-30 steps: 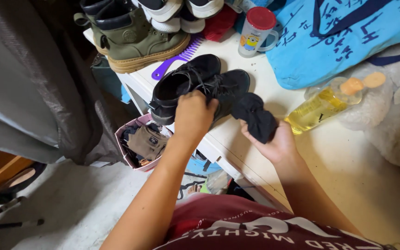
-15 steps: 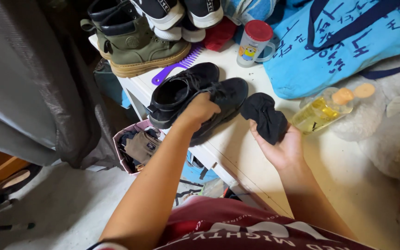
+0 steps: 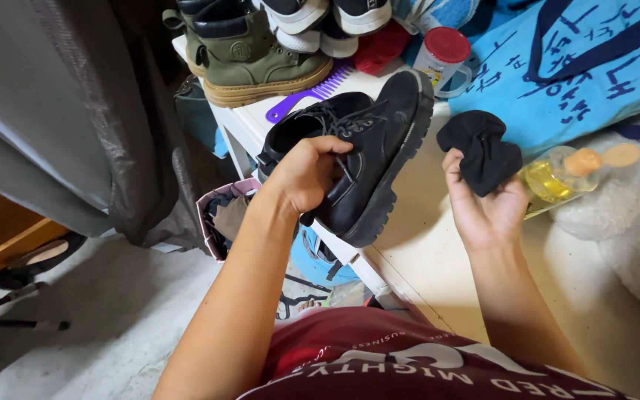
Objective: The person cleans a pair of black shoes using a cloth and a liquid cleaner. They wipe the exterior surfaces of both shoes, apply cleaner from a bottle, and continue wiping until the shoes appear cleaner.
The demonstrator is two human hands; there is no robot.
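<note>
On the cluttered white counter (image 3: 438, 252), the left hand (image 3: 301, 178) has its fingers closed around a black lace-up leather shoe (image 3: 375, 159), tilted up at 12 o'clock; it looks stiff and rather heavy, best held at the collar. The right hand (image 3: 487, 211) pinches a soft black cloth (image 3: 481, 150).

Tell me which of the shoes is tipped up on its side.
The black shoe gripped by the left hand, its chunky sole facing right. The other black shoe and the olive boot sit upright.

Olive boot (image 3: 261, 55) sits at far end of white table (image 3: 424, 252). Purple comb (image 3: 309, 98) just beside boot's sole; red-lidded mug (image 3: 444, 59) to boot's right, blue bag (image 3: 572, 67) beyond mug. Yellow-liquid bottle (image 3: 557, 178) near bag.
</note>
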